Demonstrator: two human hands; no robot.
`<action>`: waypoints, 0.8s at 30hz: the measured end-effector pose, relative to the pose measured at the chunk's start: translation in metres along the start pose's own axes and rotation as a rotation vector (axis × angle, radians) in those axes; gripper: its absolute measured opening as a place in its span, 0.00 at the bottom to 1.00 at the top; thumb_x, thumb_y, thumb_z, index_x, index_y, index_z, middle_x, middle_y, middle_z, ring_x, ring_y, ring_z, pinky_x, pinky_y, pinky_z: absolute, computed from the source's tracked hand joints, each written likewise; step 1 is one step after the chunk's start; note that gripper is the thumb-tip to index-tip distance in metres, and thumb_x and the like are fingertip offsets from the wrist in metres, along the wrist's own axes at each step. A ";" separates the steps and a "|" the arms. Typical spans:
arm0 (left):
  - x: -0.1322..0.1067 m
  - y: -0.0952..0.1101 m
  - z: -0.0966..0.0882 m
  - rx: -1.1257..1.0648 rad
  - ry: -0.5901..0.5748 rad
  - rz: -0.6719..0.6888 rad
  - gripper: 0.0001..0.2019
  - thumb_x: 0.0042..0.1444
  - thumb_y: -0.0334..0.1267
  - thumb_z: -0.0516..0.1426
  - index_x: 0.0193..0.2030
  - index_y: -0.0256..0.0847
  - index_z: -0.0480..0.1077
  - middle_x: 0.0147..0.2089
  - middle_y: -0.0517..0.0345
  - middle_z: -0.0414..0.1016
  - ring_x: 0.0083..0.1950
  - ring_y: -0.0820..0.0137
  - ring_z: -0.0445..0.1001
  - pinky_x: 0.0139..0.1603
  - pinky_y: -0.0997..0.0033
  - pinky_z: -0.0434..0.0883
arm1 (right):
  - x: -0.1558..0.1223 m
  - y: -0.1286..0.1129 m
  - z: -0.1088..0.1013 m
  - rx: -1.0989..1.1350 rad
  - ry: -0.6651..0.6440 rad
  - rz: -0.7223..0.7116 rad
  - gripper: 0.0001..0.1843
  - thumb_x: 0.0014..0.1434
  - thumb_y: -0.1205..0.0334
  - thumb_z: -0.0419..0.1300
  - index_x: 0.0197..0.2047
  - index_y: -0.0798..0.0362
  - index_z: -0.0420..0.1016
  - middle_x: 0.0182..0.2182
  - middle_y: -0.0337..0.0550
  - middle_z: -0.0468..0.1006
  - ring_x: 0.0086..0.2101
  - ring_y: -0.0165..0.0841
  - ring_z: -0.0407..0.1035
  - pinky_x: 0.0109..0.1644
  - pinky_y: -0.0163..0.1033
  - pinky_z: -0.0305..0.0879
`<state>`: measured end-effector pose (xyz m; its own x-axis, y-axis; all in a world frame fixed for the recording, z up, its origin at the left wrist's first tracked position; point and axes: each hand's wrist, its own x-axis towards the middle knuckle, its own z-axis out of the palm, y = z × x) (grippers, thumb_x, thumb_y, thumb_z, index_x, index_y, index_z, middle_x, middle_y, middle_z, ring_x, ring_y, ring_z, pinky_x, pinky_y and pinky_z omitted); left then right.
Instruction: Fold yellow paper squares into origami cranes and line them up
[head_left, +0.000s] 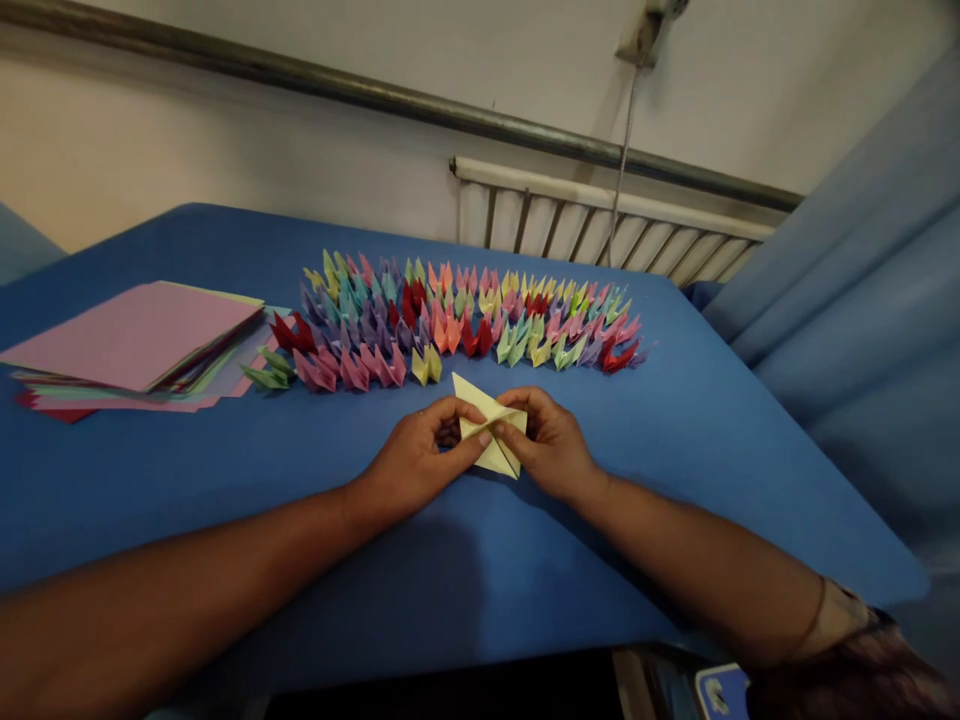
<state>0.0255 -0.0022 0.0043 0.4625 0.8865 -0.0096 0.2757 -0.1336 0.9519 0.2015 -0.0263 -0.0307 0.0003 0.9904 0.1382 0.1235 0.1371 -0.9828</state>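
A pale yellow piece of folded origami paper (499, 460) is held just above the blue table, its pointed corners sticking out past my fingers. My left hand (420, 450) pinches its left side, with the thumb on the near face. On the right side, my right hand (551, 440) grips it too, the thumb pressed close to the left thumb near the middle. Some of the fingertips are hidden behind the paper. Just beyond the hands stands a small yellow paper crane (427, 366), at the front of several rows of coloured paper cranes (448, 330).
A stack of coloured paper sheets (142, 335) lies at the left of the blue table (315, 590). Behind the table are a radiator (600, 215) and a horizontal pipe (360, 92) along the wall. A blue curtain (862, 300) hangs at the right.
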 end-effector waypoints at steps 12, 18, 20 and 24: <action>0.008 0.005 -0.002 -0.149 0.197 -0.091 0.16 0.49 0.45 0.61 0.41 0.36 0.73 0.38 0.53 0.80 0.35 0.66 0.77 0.35 0.69 0.75 | -0.004 -0.017 -0.004 0.208 -0.115 0.029 0.20 0.62 0.44 0.55 0.48 0.51 0.67 0.32 0.38 0.74 0.30 0.29 0.70 0.33 0.36 0.69; 0.003 0.005 0.000 -0.145 0.140 -0.067 0.15 0.51 0.46 0.61 0.39 0.36 0.73 0.35 0.56 0.78 0.34 0.68 0.76 0.34 0.70 0.74 | 0.001 -0.014 0.000 0.359 -0.150 0.246 0.23 0.52 0.39 0.64 0.32 0.53 0.70 0.22 0.34 0.73 0.22 0.26 0.67 0.26 0.33 0.66; 0.002 0.005 0.000 -0.137 0.123 -0.055 0.15 0.52 0.47 0.60 0.38 0.36 0.73 0.33 0.57 0.77 0.32 0.69 0.75 0.32 0.72 0.73 | 0.001 -0.015 0.002 0.343 -0.145 0.237 0.22 0.50 0.41 0.67 0.30 0.53 0.70 0.21 0.33 0.73 0.21 0.25 0.66 0.26 0.32 0.65; 0.002 0.003 0.000 -0.115 0.096 -0.039 0.14 0.55 0.48 0.57 0.35 0.37 0.72 0.30 0.61 0.73 0.28 0.72 0.70 0.27 0.76 0.68 | 0.001 -0.015 0.004 0.329 -0.164 0.227 0.23 0.46 0.43 0.69 0.28 0.53 0.68 0.20 0.32 0.72 0.20 0.24 0.64 0.24 0.31 0.63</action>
<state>0.0270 -0.0011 0.0075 0.3688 0.9292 -0.0230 0.1906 -0.0514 0.9803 0.1957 -0.0273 -0.0159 -0.1704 0.9821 -0.0807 -0.1842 -0.1122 -0.9765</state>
